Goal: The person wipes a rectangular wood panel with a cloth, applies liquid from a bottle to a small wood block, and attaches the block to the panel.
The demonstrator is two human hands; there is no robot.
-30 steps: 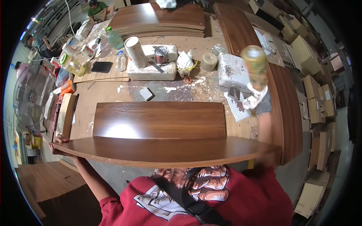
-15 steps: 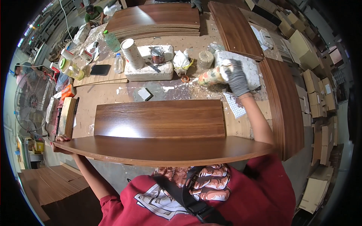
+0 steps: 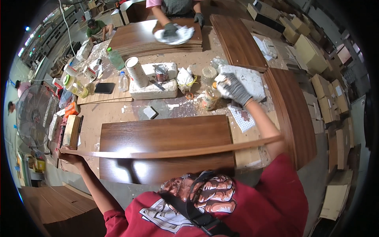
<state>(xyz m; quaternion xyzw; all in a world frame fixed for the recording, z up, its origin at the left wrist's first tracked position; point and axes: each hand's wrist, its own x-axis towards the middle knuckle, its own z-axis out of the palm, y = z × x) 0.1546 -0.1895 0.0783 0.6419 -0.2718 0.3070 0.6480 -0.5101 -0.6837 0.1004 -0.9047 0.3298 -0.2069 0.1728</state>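
Note:
My bare left hand (image 3: 71,158) grips the left end of a brown wooden board (image 3: 158,153), held up so that mainly its long narrow edge shows. The board's right end reaches my right forearm. Below it, a wider brown board (image 3: 166,132) lies flat on the table. My right hand (image 3: 238,91), in a grey glove, is closed on a white rag (image 3: 224,83). Just left of the rag stands a bottle (image 3: 210,98) with an orange cap; whether the fingers touch it, I cannot tell.
Across the table, a co-worker's gloved hand (image 3: 170,31) presses a white cloth on stacked boards (image 3: 130,39). More board stacks (image 3: 292,114) line the right side. A white foam block (image 3: 154,93) bears a tin and a white tube. A fan (image 3: 35,114) stands left.
The bottle, tilted against the rag before, now stands upright. My right hand has shifted left with the rag. The held board has turned edge-on. The co-worker's arms and cloth have come into view.

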